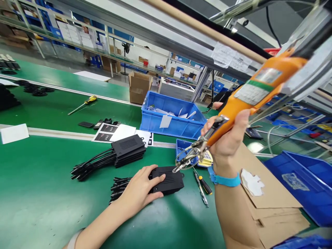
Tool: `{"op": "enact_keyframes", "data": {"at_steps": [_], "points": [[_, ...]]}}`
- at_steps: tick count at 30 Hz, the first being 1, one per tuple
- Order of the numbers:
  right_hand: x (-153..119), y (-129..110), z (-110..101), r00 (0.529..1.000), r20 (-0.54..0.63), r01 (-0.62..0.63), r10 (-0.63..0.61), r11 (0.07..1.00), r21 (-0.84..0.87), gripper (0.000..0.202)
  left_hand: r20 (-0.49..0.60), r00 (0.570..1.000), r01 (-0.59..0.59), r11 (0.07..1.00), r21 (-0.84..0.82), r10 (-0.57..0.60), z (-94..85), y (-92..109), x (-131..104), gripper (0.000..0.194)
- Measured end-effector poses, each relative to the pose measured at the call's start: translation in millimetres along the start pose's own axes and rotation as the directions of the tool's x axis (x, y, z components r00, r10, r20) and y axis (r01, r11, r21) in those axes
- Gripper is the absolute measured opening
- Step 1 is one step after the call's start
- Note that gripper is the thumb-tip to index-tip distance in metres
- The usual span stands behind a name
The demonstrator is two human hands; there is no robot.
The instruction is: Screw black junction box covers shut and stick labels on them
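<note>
My right hand point(229, 138) is wrapped round an orange electric screwdriver point(250, 93), raised and tilted with its metal tip pointing down to the left. That tip appears close over a black plastic box point(168, 176) with ridges on its lid; whether it touches cannot be told. My left hand point(144, 185) grips the box's left part, fingers over the top and thumb along the near side. Black cables point(120, 186) stick out on the left, partly behind this hand. Further back lies a stack of similar black boxes point(128, 148), its cables trailing left.
Behind are a blue bin point(168, 121) with papers and a small blue tray point(181, 147). A black-and-yellow screwdriver point(205, 185) and a pen point(201, 190) lie right of the box. Cardboard sheets point(275, 186) and another blue bin point(301, 186) are at right; a yellow-handled screwdriver point(89, 101) lies far left.
</note>
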State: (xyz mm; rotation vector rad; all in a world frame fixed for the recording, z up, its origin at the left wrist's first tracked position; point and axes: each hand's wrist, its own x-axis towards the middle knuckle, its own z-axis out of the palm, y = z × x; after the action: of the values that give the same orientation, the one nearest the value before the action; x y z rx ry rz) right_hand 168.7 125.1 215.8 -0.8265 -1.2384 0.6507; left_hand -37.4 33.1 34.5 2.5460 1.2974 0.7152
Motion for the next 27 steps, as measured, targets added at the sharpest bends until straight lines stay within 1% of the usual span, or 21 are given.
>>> {"op": "enact_keyframes", "data": {"at_steps": [3,7,10,13,18,21,24,27], "points": [[-7.8,18.4,0.3,0.998,0.005,-0.056,0.056,0.997,0.056,0.058,0.001,1.000,-0.006,1.000,-0.006,0.006,-1.5,1.3,0.2,0.050],[-11.6,29.5,-0.3,0.998,0.028,-0.059,0.057,0.995,0.085,0.054,0.013,1.000,0.003,1.000,-0.006,-0.003,-2.5,2.0,0.8,0.049],[-12.7,32.4,-0.6,0.997,0.050,-0.072,0.066,0.990,0.123,0.054,0.013,1.000,0.006,1.000,-0.009,-0.006,-2.0,2.0,1.6,0.050],[-15.0,35.6,-2.3,0.992,0.079,-0.110,0.101,0.986,0.125,0.056,0.017,1.000,0.014,1.000,-0.013,-0.014,-0.8,1.4,2.1,0.051],[-18.1,42.3,-6.8,0.987,0.089,-0.144,0.131,0.977,0.156,0.056,0.018,1.000,0.019,1.000,-0.014,-0.019,1.4,0.2,0.6,0.052],[-20.9,45.3,-8.4,0.988,0.098,-0.137,0.120,0.970,0.200,0.055,0.014,1.000,0.018,1.000,-0.011,-0.018,1.7,0.5,0.1,0.053],[-25.8,45.2,-8.4,0.993,0.069,-0.109,0.097,0.973,0.202,0.054,0.023,0.999,0.026,1.000,-0.004,-0.026,-0.7,2.4,1.1,0.052],[-27.1,35.1,-6.2,0.997,0.028,-0.071,0.067,0.984,0.161,0.056,0.058,0.997,0.048,0.999,0.004,-0.048,-6.5,4.5,1.7,0.053]]}}
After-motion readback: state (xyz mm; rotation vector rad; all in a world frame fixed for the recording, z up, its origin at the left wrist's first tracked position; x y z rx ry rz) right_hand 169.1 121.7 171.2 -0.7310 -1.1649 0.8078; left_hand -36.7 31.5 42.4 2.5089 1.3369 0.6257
